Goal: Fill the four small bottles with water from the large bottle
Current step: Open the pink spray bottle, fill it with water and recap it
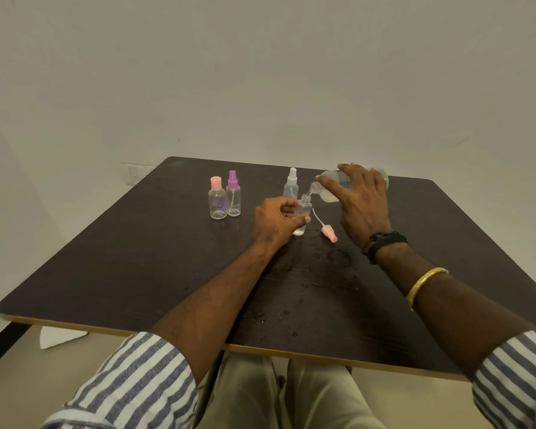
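My right hand (361,205) grips the large clear bottle (338,182), tipped to the left so its neck hangs over the mouth of an uncapped small bottle (303,210). That small bottle stands on the dark table (136,258), with my left hand (277,221) holding its lower body. Its pink spray cap (329,234) with a white tube lies on the table just right of it. A small bottle with a white spray cap (291,185) stands right behind. Two more small bottles stand to the left: one with a pink cap (217,199), one with a purple spray cap (233,195).
Water drops and wet rings mark the table's middle (338,258). A white cloth or paper (59,337) lies on the floor below the table's near left edge. A plain wall stands behind the table.
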The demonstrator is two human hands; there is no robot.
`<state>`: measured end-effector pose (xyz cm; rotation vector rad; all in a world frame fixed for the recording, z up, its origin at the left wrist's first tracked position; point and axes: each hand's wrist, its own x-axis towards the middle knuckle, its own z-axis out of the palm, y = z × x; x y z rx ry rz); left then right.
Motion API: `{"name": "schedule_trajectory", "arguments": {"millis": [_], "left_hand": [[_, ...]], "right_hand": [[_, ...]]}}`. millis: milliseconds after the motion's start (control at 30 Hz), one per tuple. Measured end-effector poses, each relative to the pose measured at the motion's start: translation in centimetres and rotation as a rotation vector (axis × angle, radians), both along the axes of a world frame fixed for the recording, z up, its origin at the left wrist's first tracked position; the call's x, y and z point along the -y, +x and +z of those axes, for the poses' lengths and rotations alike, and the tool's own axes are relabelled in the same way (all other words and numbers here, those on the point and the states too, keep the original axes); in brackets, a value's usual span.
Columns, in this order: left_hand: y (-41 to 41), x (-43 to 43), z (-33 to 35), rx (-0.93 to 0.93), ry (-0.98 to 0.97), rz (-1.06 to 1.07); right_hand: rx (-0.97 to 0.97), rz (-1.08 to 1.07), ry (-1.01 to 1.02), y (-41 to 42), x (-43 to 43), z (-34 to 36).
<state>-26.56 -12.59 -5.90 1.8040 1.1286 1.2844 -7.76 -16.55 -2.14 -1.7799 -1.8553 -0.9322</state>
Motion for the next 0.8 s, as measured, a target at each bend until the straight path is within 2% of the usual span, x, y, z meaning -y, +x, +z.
{"name": "schedule_trajectory", "arguments": {"millis": [800], "left_hand": [[0.04, 0.03, -0.24, -0.031, 0.002, -0.001]], "right_hand": [[-0.003, 0.031, -0.007, 0.11, -0.09, -0.54]]}}
